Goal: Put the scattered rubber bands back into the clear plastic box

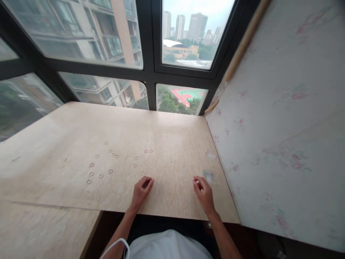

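Note:
My left hand (142, 190) hovers at or rests on the near part of the tabletop, thumb and fingers pinched together. Anything between its fingertips is too small to see. To the right, my right hand (204, 193) is curled in a similar pinch, and I cannot make out whether it holds something. Several thin small rings lie scattered left of and beyond my left hand; the nearest is a pale ring (135, 164). Two reddish ones stand out, a red ring (92, 163) on the left and another red ring (146, 150) farther back.
A clear plastic packet (208, 175) lies just beyond my right hand, with a crumpled clear wrapper (211, 154) behind it. The stone-patterned tabletop (172, 144) meets a flowered wall (280, 126) on the right and dark window frames (178, 77) at the back. A thin strip (16, 158) lies far left.

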Demonstrator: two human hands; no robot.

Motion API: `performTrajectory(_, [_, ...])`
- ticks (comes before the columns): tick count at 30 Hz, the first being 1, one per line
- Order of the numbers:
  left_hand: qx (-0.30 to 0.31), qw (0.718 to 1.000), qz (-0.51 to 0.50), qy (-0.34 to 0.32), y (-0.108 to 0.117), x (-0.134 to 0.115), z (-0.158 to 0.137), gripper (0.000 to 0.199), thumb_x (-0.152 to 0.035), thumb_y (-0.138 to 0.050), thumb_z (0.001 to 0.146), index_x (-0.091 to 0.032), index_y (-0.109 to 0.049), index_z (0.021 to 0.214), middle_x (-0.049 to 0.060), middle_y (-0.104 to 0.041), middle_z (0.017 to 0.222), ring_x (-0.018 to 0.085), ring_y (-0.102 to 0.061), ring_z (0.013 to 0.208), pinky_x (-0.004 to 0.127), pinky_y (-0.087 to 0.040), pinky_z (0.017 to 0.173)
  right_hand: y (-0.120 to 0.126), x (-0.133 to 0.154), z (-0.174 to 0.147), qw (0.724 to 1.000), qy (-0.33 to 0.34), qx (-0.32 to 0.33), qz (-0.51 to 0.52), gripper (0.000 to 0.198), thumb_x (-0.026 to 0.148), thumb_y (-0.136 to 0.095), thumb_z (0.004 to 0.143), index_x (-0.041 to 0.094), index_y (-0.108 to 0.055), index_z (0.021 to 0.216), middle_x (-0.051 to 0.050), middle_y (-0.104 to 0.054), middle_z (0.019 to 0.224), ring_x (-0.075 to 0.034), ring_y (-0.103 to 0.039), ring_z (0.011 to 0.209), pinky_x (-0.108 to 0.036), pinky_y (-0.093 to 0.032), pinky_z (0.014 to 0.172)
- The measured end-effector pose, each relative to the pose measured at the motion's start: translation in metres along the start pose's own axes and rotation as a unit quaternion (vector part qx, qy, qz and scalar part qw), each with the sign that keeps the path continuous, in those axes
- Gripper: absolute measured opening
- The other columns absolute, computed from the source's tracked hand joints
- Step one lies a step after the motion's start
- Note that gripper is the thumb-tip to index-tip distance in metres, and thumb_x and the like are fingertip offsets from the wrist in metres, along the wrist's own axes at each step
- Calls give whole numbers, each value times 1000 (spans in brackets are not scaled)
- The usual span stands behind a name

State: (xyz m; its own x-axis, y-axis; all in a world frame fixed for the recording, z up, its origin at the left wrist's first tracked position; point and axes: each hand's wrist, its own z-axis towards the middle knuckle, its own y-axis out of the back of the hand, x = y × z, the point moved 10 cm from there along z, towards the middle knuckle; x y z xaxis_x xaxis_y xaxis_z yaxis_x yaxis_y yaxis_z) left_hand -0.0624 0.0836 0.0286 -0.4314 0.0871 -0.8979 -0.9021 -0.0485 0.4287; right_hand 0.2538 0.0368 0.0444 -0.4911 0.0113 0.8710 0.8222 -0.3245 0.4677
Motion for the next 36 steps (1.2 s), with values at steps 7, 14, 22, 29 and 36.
performTrajectory(7, [-83,996,37,25,72,14,7,28,-44,-57,82,-18,-65,79,3,-69,75,17,-65,70,26,-51,67,-55,-1,-13,992,83,65,-64,24,33,-49,90,19,-68,96,-9,-71,94,-21,-67,84,-32,-54,74])
performTrajectory(14, [-185,945,223,150,180,67,13,27,-30,-56,79,-20,-63,103,4,-73,96,18,-66,66,31,-51,73,-52,-7,-12,991,87,60,-78,26,37,-49,90,18,-66,95,-9,-71,91,-21,-67,78,-31,-54,69])
performTrajectory(22, [-77,894,418,142,170,76,36,28,-27,-50,89,-19,-60,113,8,-73,102,27,-68,92,33,-48,77,-52,-6,-12,991,85,54,-88,28,39,-50,89,17,-67,95,-10,-71,91,-21,-67,78,-31,-54,69])
performTrajectory(29, [-14,852,513,102,155,73,45,32,-26,-39,94,-18,-58,118,12,-73,94,28,-69,84,33,-46,66,-51,-7,-11,991,82,56,-92,30,41,-50,88,17,-68,94,-10,-72,91,-21,-67,76,-32,-53,68])
performTrajectory(36, [50,859,505,67,153,79,59,29,-22,-42,91,-19,-60,113,11,-72,92,25,-68,80,31,-45,69,-51,-11,-11,991,84,58,-87,31,42,-51,88,16,-68,94,-10,-72,90,-21,-67,76,-32,-53,69])
